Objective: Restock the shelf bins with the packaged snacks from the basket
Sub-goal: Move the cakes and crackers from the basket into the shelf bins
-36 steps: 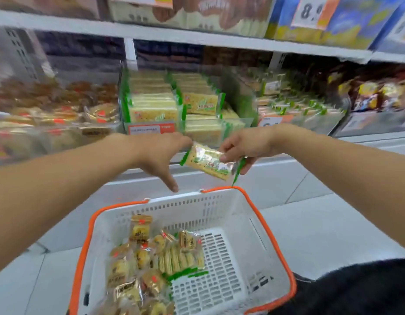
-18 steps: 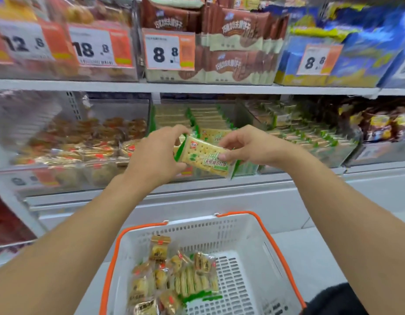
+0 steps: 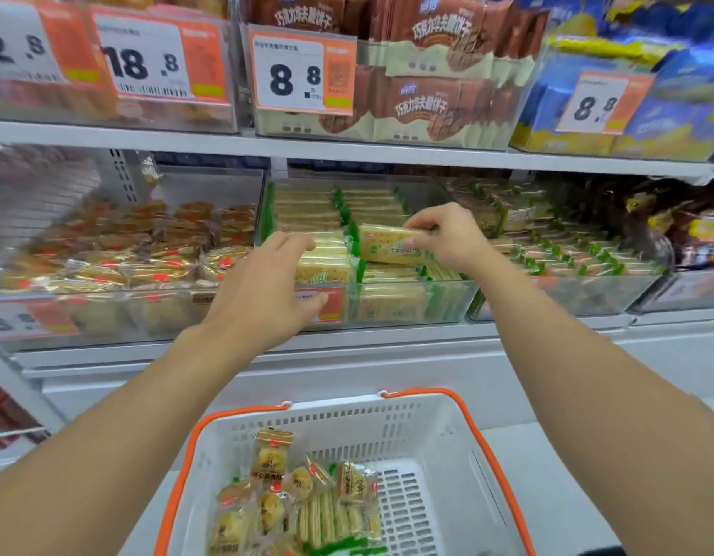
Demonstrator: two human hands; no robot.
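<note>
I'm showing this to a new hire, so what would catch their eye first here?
Most likely the right hand pinching a green-edged cracker pack over the middle clear bin, with the left hand spread at that bin's front. Next, the white, orange-rimmed basket below, pastry packs piled at its left.

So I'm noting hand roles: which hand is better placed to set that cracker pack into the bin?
Right hand: it already pinches the cracker pack over the clear bin of matching packs. The left hand holds nothing, fingers spread by the front row.
</note>
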